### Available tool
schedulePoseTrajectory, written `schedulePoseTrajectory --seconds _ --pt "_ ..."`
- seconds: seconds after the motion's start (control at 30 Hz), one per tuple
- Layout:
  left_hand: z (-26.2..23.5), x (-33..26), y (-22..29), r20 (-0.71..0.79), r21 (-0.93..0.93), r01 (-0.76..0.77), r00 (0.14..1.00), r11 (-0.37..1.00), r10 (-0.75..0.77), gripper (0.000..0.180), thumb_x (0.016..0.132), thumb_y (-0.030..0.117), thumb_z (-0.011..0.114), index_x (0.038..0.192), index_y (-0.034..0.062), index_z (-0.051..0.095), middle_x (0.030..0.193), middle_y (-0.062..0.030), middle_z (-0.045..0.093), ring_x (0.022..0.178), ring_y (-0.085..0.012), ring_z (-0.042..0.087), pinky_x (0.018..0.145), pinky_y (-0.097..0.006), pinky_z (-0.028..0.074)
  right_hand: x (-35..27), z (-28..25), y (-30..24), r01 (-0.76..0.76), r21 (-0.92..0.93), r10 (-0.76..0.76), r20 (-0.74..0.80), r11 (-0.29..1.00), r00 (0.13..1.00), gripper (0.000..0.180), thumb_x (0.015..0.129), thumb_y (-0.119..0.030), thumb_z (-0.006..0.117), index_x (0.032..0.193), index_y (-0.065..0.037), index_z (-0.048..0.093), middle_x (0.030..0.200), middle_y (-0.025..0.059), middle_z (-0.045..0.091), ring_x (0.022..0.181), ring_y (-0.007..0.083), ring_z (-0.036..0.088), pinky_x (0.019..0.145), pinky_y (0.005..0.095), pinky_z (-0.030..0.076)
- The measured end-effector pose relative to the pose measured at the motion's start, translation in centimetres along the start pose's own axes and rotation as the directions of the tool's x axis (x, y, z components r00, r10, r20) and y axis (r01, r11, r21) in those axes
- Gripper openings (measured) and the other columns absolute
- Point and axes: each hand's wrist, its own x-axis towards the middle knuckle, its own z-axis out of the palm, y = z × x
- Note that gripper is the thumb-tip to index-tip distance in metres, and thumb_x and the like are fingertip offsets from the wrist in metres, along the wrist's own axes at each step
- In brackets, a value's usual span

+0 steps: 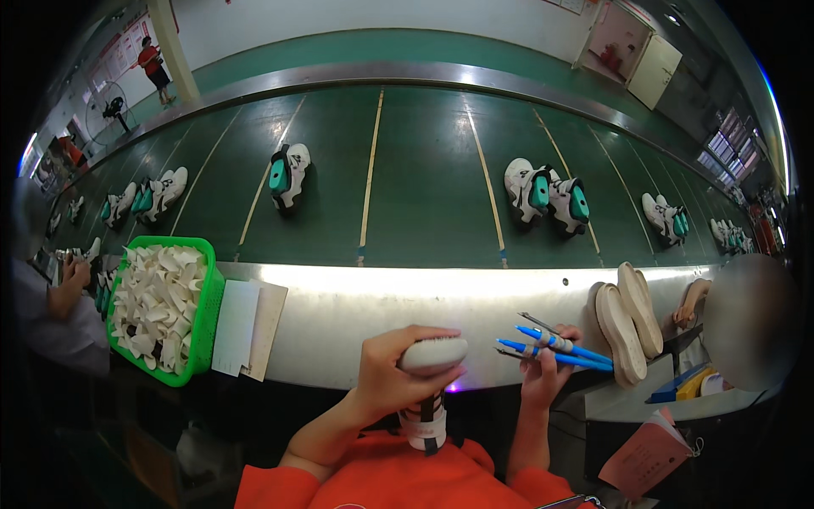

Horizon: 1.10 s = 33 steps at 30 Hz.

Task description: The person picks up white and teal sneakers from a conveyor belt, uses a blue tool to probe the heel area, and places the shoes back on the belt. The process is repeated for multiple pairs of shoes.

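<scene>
White shoe, head view: held in the left hand, left of the right fingers; long axis seemingly runs from its rounded end down toward the orange shirt.
Left fingers: curled around that rounded end.
Right hand: fingers narrowed on two blue pens, tips pointing toward the shoe, gap between.
Loose soles: on the desk, right of the right fingers.
</scene>
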Motion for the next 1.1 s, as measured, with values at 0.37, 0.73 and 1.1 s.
schedulePoseTrajectory --seconds 0.37,0.73,1.1 --pt "1.0 0.2 -0.9 -0.057 0.039 -0.048 0.997 0.998 0.051 0.036 0.064 0.010 0.078 0.097 0.0034 0.064 0.088 -0.0113 0.066 0.078 -0.0204 0.066 0.068 -0.026 0.052 -3.7 5.7 -2.5 0.560 -0.126 -0.506 0.303 0.819 0.808 0.053 0.076 -0.027 0.069 0.095 -0.008 0.022 0.078 0.0074 0.042 0.042 0.0160 0.055 0.035 0.0245 0.050" --pt "0.8 0.2 -1.0 -0.053 0.034 -0.072 0.996 0.997 0.074 0.037 0.062 0.007 0.077 0.096 0.0045 0.064 0.089 -0.0116 0.066 0.077 -0.0220 0.066 0.067 -0.027 0.052 -4.1 5.2 -1.2 0.645 -0.233 -0.563 0.336 0.727 0.755 0.053 0.078 -0.030 0.068 0.096 -0.009 0.023 0.066 0.0064 0.051 0.045 0.0140 0.055 0.040 0.0188 0.043" --pt "0.7 0.1 -1.1 -0.030 0.074 -0.102 0.994 0.992 0.105 0.039 0.059 0.004 0.078 0.096 0.0021 0.065 0.090 -0.0123 0.067 0.077 -0.0199 0.066 0.068 -0.026 0.052 -2.9 5.4 -2.0 0.658 -0.107 -0.568 0.415 0.745 0.711 0.048 0.078 -0.023 0.068 0.097 -0.007 0.027 0.087 0.0105 0.043 0.051 0.0193 0.059 0.043 0.0275 0.054"
